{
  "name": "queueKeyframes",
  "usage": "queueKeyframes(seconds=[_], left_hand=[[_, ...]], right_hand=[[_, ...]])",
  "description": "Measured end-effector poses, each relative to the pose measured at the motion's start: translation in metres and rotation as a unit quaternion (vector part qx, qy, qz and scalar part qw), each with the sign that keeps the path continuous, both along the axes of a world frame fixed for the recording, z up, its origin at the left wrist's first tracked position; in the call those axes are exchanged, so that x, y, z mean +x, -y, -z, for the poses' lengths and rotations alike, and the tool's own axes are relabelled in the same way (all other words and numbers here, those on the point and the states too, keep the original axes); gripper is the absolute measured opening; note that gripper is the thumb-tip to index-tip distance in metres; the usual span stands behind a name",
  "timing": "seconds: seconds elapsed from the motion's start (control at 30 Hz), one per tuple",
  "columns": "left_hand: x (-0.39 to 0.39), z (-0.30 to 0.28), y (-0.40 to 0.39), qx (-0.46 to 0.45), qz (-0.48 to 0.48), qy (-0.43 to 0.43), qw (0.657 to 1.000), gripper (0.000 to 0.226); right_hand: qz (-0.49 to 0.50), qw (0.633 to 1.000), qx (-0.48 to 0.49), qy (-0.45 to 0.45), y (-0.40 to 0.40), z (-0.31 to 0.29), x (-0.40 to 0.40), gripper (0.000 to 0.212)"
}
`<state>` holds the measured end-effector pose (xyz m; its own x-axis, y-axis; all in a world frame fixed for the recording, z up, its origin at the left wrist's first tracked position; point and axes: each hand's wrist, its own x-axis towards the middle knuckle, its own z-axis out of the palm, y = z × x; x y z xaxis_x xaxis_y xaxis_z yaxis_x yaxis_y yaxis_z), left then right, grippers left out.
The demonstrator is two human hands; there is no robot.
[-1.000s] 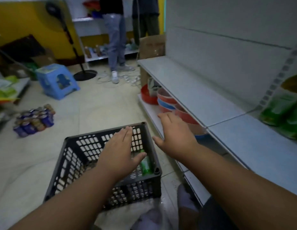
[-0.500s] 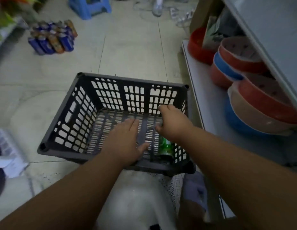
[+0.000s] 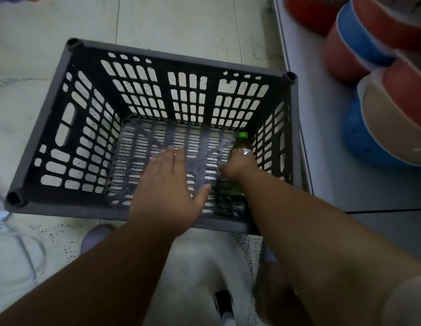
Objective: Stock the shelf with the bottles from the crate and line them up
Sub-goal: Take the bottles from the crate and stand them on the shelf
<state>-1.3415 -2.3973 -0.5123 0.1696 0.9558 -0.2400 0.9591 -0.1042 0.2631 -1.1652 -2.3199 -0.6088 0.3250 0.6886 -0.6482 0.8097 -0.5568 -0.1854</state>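
A dark grey slatted crate stands on the tiled floor below me. One bottle with a green cap and yellowish liquid lies in its right side. My right hand is inside the crate, fingers closed around the bottle's body. My left hand hovers flat over the crate's near middle, fingers spread, holding nothing. The bottle's lower part is hidden behind my right hand and wrist.
The bottom shelf board runs along the crate's right side. Stacked red, blue and beige plastic bowls sit on it. My shoe is just in front of the crate.
The view has tilted down and closer to the crate. My right hand has gone deeper into the crate and closed on the bottle. My left hand stays flat over the crate.
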Motion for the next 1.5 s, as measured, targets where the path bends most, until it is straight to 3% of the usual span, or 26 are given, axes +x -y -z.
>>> queueKeyframes(seconds=[0.1,0.2,0.27,0.4,0.63,0.8,0.93,1.07,1.2,1.27,1.5], left_hand=[[0.001,0.002,0.000,-0.007,0.005,-0.004,1.000,0.091],[0.000,0.002,-0.001,-0.010,0.007,-0.004,1.000,0.090],[0.000,0.001,-0.001,-0.011,0.006,-0.005,1.000,0.091],[0.001,0.001,0.000,-0.013,0.012,-0.012,1.000,0.092],[0.001,0.003,-0.002,-0.025,0.014,-0.030,0.999,0.093],[0.001,0.002,-0.001,-0.012,0.019,-0.021,1.000,0.091],[0.000,-0.002,0.001,-0.009,0.013,-0.018,1.000,0.090],[-0.001,-0.011,0.002,-0.026,0.013,0.019,0.999,0.094],[-0.002,-0.047,0.009,-0.027,0.018,0.099,0.995,0.097],[0.002,-0.079,0.013,-0.026,0.027,0.139,0.990,0.100],[0.041,-0.192,0.054,-0.004,0.115,0.273,0.955,0.103]], right_hand=[[0.031,0.998,-0.052,0.013,-0.003,0.016,-0.003,0.083],[-0.011,0.999,-0.007,0.044,-0.009,0.020,-0.005,0.076],[0.010,0.999,-0.003,0.040,-0.016,0.025,0.000,0.088],[0.111,0.988,-0.068,-0.083,-0.030,0.034,-0.006,0.117],[0.078,0.982,-0.051,-0.165,-0.032,0.047,-0.021,0.069],[0.133,0.953,-0.045,-0.267,-0.021,0.030,-0.016,0.053],[0.125,0.936,0.039,-0.326,-0.021,-0.012,-0.016,0.037],[0.142,0.918,0.130,-0.346,-0.009,-0.079,-0.005,0.054],[0.135,0.892,0.236,-0.360,0.016,-0.153,0.011,0.021],[0.139,0.872,0.272,-0.384,0.037,-0.190,0.016,0.016],[0.123,0.809,0.423,-0.389,0.148,-0.310,0.052,0.060]])
